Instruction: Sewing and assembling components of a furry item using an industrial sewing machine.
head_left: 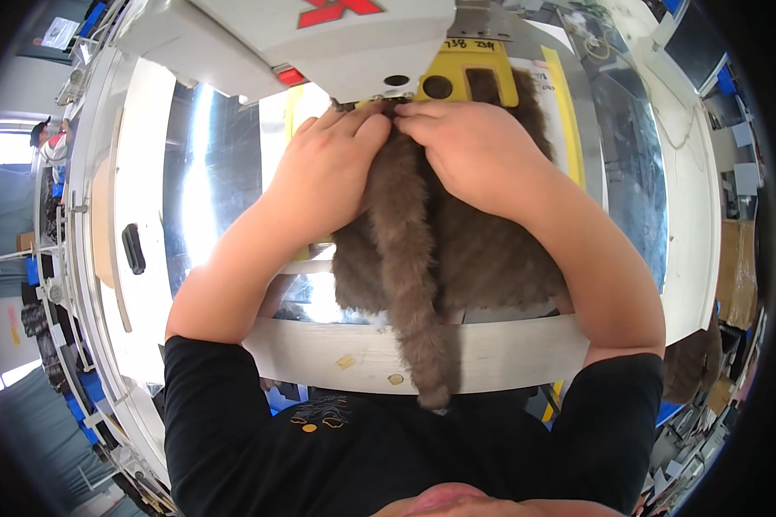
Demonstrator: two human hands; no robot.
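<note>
A brown furry fabric piece (483, 258) lies on the shiny metal table (224, 164) under the head of a white sewing machine (319, 39). A long furry strip of it (414, 284) hangs over the table's front edge. My left hand (328, 168) presses on the top of the fur just below the machine head. My right hand (470, 151) presses the fur beside it, fingertips meeting the left hand's near the needle area. A yellow guide plate (470, 77) sits behind the fur.
A black handle (134, 248) is on the white panel at the left. Another brown fur piece (690, 366) lies at the right edge. A person in a cap (47, 138) is far off at the left. The table's pale front edge (509, 353) runs before me.
</note>
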